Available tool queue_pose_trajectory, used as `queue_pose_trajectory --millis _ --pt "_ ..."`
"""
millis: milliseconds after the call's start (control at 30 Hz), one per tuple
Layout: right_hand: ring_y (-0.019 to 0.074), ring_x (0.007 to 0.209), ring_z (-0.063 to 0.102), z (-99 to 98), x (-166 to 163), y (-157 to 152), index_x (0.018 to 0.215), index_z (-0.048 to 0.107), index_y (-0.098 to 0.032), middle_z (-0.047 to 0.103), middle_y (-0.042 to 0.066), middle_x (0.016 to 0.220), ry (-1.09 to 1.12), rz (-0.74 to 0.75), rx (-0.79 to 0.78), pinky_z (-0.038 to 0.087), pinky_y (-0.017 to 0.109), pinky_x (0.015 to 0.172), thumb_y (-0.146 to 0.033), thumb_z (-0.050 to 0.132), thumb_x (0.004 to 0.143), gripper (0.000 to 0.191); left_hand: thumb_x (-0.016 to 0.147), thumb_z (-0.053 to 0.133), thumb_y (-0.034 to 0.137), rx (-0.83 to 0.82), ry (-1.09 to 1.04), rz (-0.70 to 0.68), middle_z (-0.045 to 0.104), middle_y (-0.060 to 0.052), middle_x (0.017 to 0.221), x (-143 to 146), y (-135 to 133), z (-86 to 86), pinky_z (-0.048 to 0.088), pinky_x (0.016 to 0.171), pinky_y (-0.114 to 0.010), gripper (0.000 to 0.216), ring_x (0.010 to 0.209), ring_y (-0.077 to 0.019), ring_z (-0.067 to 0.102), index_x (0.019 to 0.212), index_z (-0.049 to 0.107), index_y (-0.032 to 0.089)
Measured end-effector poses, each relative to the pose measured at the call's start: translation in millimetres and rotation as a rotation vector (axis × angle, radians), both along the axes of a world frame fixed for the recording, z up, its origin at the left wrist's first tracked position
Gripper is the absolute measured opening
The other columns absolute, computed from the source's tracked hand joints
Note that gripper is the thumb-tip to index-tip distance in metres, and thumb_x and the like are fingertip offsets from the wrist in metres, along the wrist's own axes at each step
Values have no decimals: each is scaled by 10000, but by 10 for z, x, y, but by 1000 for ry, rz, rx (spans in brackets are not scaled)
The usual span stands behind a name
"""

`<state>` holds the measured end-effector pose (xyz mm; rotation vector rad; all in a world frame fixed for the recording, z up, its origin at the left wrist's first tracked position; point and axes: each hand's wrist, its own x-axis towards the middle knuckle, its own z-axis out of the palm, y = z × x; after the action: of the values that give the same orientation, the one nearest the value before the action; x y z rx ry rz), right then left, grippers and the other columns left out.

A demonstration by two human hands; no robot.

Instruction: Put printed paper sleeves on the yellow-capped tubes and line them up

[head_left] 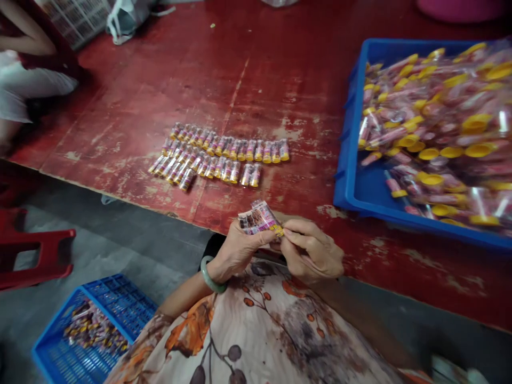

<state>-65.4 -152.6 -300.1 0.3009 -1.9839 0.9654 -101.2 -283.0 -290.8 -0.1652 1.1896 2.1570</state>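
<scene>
My left hand (237,252), with a green bangle on its wrist, holds a small stack of printed labels (258,218) between thumb and fingers. The labels show brown pictures with pink and yellow print. My right hand (314,249) pinches the yellow right-hand corner of the stack with thumb and forefinger; its other fingers are curled in. Just beyond my hands, small tubes (220,149) with yellow ends and printed wraps lie side by side in rows on the table. A pair of these tubes (250,175) lies slightly apart, nearest the labels.
A blue tray (346,181) heaped with pink tubes and yellow caps stands on the worn red table (168,80) at right. A blue basket (116,298) holding wrapped tubes is at lower left, near a red stool (38,248). Another person (30,69) sits at upper left.
</scene>
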Motion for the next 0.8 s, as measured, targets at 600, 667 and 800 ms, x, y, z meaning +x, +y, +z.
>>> queue_pose_trajectory --millis 600,667,800 --pt "178 698 674 14 100 826 885 666 -215 689 24 823 -95 -134 105 562 310 641 -45 664 786 197 595 757 332 -1392 712 50 427 35 469 -1296 -1167 -52 251 509 -247 240 563 -133 407 586 587 163" --pt "174 690 668 93 53 1163 849 670 -211 688 23 792 -83 -252 177 548 304 649 -46 670 778 180 624 730 377 -1450 792 32 396 36 459 -1376 -1202 -76 240 511 -246 270 562 -134 396 575 575 162" --pt "136 627 620 184 -172 1983 716 691 -157 682 59 694 -213 -444 367 463 257 582 -80 667 770 97 662 701 406 -1412 864 41 460 20 500 -1469 -1228 -114 269 519 -244 269 583 -148 435 640 622 150"
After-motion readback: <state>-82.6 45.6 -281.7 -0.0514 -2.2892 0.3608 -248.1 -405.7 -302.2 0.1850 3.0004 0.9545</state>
